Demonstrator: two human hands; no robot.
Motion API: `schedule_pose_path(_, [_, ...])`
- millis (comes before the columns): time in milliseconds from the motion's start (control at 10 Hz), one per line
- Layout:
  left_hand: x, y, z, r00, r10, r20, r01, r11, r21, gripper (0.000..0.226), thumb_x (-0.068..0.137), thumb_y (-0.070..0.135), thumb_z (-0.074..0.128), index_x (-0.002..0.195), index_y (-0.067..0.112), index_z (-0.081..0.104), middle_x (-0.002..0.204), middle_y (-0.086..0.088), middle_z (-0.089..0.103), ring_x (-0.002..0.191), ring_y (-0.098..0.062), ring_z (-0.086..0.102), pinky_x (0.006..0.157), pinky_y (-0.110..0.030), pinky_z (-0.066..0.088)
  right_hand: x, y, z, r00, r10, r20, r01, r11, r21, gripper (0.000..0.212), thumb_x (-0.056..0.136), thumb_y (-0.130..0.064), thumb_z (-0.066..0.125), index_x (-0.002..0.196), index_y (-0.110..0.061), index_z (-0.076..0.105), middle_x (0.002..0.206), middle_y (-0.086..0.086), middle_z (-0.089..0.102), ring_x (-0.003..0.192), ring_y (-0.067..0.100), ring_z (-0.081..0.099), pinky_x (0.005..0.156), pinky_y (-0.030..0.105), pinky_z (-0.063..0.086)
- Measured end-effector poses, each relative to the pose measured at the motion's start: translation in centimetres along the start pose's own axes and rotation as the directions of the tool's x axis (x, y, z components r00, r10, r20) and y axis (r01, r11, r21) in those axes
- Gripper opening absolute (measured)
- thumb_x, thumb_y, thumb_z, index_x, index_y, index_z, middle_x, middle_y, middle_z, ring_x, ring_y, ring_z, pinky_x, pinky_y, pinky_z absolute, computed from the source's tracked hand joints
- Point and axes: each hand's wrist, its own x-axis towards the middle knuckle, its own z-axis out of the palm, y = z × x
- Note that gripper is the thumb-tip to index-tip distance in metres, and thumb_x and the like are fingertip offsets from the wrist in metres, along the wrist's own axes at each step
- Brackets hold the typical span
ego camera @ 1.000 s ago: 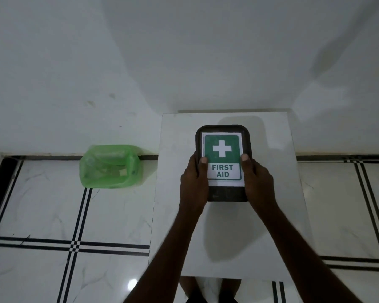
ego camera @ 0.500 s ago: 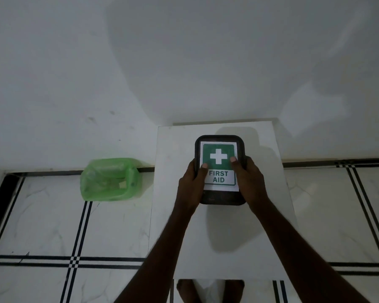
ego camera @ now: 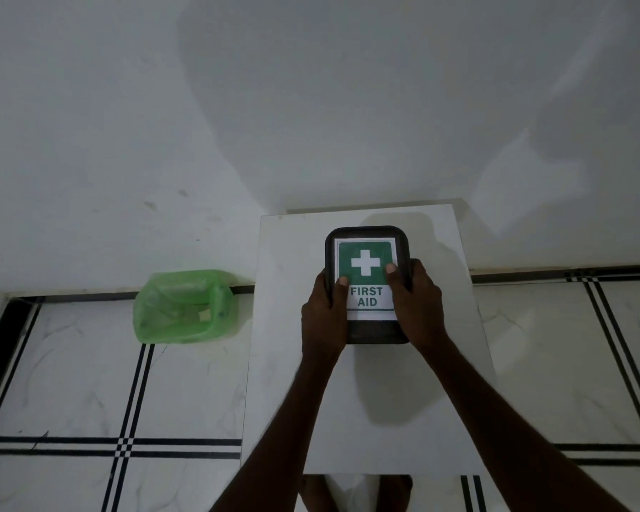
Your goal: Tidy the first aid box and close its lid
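While the box [ego camera: 367, 286] is sitting toward the far edge of the tabletop [ego camera: 385, 419], the left hand [ego camera: 324, 314] and right hand [ego camera: 416, 301] are clasping its sides, thumbs pressing on the lid [ego camera: 366, 234], probably seating it shut. A green bag [ego camera: 182, 306] is lying on the floor.

1. A single head-worn view looks forward and steeply down from above the worktop [ego camera: 403, 400].
2. It faces the wall [ego camera: 311, 105] behind the worktop, with tiled floor [ego camera: 71, 382] on both sides.
3. Both forearms reach in from the bottom edge, near the lens.
4. No second view shares the scene.
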Motion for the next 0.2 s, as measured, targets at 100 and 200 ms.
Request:
schedule_pose_path(100, [-0.3,1.0,-0.5,1.000,-0.022,0.022,0.021,1.000,0.016,0.041,0.103,0.040,0.046,0.135,0.015,0.053,0.115,-0.002,0.072,0.082,0.001,0.065,0.059,-0.004,0.051,-0.1,-0.5,-0.3,0.999,0.022,0.035,-0.022,1.000,0.008,0.040,0.098,-0.045,0.047,0.119,-0.011,0.054,0.101,0.007,0.072,0.074,0.014,0.069,0.059,0.019,0.054])
schedule_pose_path(200, [-0.5,2.4,-1.6,0.999,-0.006,-0.032,0.006,1.000,0.007,0.046,0.100,0.039,0.052,0.140,0.016,0.051,0.120,-0.004,0.070,0.086,-0.004,0.066,0.061,-0.002,0.050,-0.2,-1.1,-1.2,1.000,0.029,0.001,-0.029,1.000,0.011,0.049,0.096,-0.049,0.049,0.127,-0.012,0.052,0.112,0.010,0.071,0.084,0.018,0.070,0.068,0.027,0.059])
